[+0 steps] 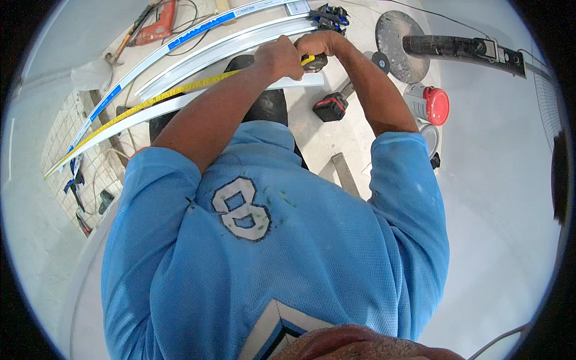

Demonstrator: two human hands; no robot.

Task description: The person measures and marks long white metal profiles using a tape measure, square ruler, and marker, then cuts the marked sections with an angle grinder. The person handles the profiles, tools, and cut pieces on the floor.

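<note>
A yellow tape measure (311,60) with a black-edged case is in my right hand (317,44), whose fingers are wrapped over it. Its yellow blade (153,100) is pulled far out to the lower left along a long white strip (126,123), and both reach the left side of the view. My left hand (279,58) is closed just beside the case, over the blade and strip. Its fingertips are partly hidden, so what it pinches does not show. The strip's near end (312,80) juts out below both hands, across my dark-clothed legs.
Beyond the strip lie white metal profiles (222,54) and a blue-labelled length (201,29). A red drill (159,25) and a hammer (123,41) are far left. On the right are a cordless tool with a red-black battery (330,107), a round metal disc (399,45) and a red-lidded bucket (437,106).
</note>
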